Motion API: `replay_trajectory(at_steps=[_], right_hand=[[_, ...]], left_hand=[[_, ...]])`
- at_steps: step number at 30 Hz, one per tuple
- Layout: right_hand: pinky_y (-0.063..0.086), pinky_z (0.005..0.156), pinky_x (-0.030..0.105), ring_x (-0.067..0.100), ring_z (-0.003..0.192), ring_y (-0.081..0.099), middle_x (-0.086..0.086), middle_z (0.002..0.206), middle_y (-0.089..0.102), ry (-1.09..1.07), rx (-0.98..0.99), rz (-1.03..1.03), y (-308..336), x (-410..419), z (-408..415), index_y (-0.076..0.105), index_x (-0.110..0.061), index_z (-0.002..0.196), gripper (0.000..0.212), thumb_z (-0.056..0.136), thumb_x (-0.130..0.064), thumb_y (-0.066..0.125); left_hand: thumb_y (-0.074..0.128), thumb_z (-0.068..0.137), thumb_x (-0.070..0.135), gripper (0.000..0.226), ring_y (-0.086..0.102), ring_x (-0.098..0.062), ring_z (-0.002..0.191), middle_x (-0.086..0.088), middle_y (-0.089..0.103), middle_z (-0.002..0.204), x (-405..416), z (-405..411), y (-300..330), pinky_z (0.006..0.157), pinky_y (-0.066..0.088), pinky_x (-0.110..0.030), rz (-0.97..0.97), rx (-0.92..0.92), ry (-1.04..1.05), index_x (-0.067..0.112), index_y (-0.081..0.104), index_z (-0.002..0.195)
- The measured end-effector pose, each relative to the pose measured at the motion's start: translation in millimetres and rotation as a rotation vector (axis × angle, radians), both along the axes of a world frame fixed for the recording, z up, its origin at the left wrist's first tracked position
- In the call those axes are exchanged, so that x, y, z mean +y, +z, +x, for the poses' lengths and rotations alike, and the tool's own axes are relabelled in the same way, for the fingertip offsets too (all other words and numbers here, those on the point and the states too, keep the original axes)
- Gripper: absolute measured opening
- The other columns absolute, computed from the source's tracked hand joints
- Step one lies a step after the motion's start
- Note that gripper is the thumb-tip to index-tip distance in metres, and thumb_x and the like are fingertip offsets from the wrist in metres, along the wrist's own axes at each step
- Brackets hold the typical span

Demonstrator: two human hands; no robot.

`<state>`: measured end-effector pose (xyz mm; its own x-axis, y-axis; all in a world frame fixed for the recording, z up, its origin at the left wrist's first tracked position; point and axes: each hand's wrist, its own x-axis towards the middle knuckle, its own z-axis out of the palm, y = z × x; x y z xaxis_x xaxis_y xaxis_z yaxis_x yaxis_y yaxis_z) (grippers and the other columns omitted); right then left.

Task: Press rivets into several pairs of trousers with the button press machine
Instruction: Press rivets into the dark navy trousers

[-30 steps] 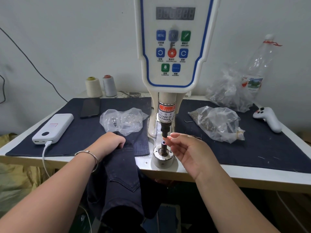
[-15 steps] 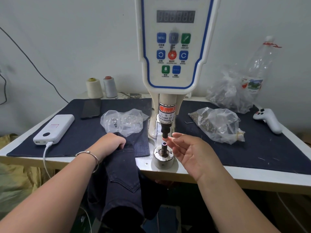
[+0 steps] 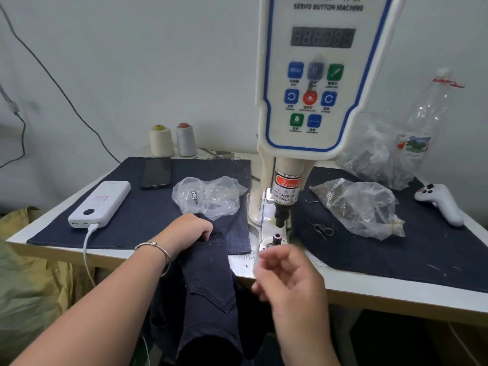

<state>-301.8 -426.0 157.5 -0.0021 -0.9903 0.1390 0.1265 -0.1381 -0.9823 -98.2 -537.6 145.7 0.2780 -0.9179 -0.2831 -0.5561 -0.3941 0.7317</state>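
Covering white table (image 3: 369, 291): dark denim mats (image 3: 148, 207); left hand (image 3: 191, 229) fingers clamped on trousers (image 3: 208, 291); right hand (image 3: 287, 273) blurred, cannot tell.

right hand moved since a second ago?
Yes. The right hand has pulled back toward the person, away from the button machine's small dark lower die post, and now sits blurred at the table edge.

place: small garment workshop, probably a finishing station
machine: servo button machine (image 3: 314, 83) mounted on white worktable (image 3: 396, 294)
supplies: thread cones (image 3: 171, 140), plastic bags of small metal parts (image 3: 361, 204)
work: dark denim trousers (image 3: 208, 291), denim mats (image 3: 148, 207)
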Motion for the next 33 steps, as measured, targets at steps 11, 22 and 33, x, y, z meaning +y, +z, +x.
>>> replay_trajectory(at_steps=[11,22,33], right_hand=[[0.046,0.074,0.034,0.027,0.116,0.041,0.009,0.124,0.046,0.012,1.454,-0.317,35,-160,131,0.061,-0.018,0.119,0.031,0.091,-0.01,0.052],[0.036,0.091,0.037,0.029,0.122,0.034,0.009,0.131,0.042,0.054,1.718,-0.351,-5,-211,173,0.063,-0.022,0.118,0.028,0.092,-0.028,0.053],[0.037,0.093,0.038,0.029,0.12,0.037,0.006,0.125,0.047,0.065,1.654,-0.463,-4,-210,178,0.067,-0.021,0.116,0.03,0.093,-0.015,0.049]], left_hand=[[0.056,0.092,0.015,0.03,0.049,-0.011,0.065,0.005,0.048,0.07,-1,3,-3,0.065,0.048,-0.018,-0.079,0.061,-0.092,0.021,0.047,0.064],[0.054,0.086,0.013,0.024,0.051,-0.014,0.063,0.006,0.057,0.059,-11,14,-12,0.054,0.038,-0.019,-0.089,0.091,-0.147,0.019,0.058,0.063],[0.055,0.086,0.01,0.021,0.049,-0.009,0.06,0.004,0.059,0.063,-11,16,-11,0.05,0.037,-0.019,-0.102,0.097,-0.124,0.017,0.06,0.067]])
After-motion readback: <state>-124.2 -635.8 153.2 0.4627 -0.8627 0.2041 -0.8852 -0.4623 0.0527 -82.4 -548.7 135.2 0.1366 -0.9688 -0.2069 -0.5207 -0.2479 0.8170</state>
